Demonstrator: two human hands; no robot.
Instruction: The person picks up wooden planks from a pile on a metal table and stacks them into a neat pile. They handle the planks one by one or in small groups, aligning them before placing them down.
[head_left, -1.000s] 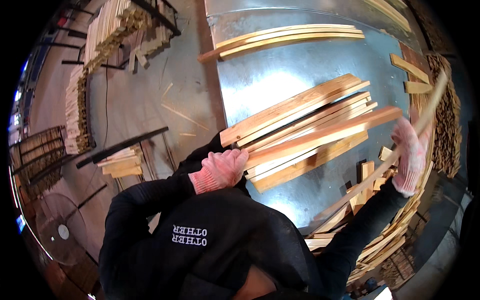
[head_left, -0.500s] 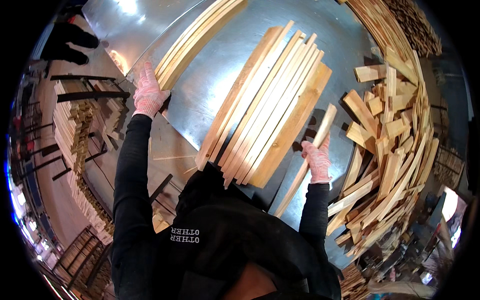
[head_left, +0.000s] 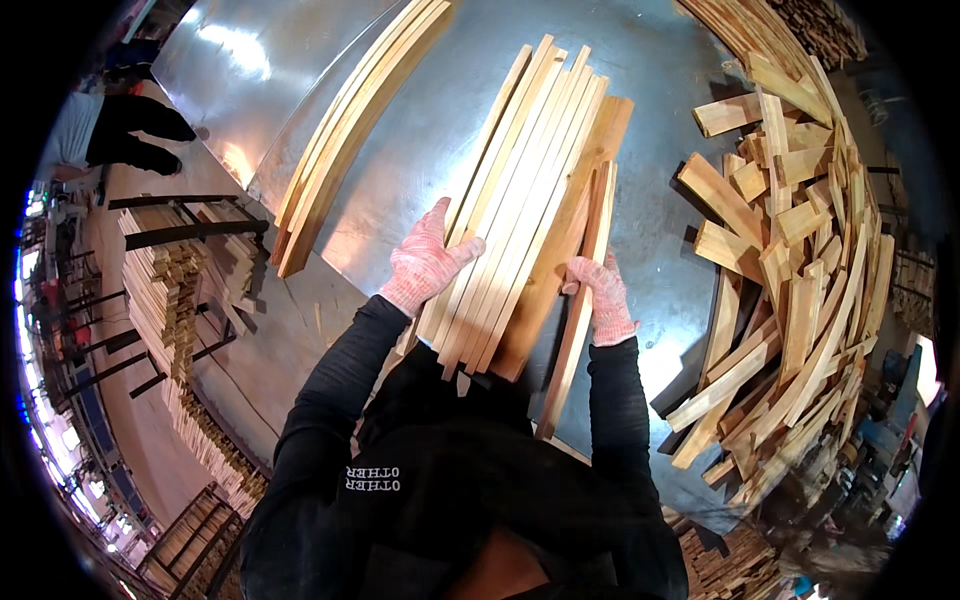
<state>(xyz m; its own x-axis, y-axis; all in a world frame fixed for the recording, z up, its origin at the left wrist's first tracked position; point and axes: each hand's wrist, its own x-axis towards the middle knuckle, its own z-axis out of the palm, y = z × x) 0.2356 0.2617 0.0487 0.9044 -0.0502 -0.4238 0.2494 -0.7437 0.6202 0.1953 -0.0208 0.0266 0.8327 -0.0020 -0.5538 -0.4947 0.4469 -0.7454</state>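
My left hand (head_left: 428,262), in a pink-and-white knit glove, lies against the left side of a bundle of pale wooden strips (head_left: 520,210). Its thumb stretches over the top of the strips and its fingers point forward, apart from the thumb. My right hand (head_left: 602,298), gloved alike, grips a single wooden strip (head_left: 578,345) from its right side. That strip slants beside the bundle, its far end by a wider brown board (head_left: 612,130). The board lies partly under the bundle's right side.
A metal table (head_left: 400,150) carries another row of strips (head_left: 350,130) at the far left. Short offcuts and strips form a loose heap (head_left: 790,300) along the right. Stacked timber (head_left: 165,290) stands on racks on the floor at left, and a person's dark-clothed legs (head_left: 140,130) show beyond.
My left hand has left the far-left row and moved right onto the middle bundle. My right hand has brought its strip left, nearer the bundle and the wider board.
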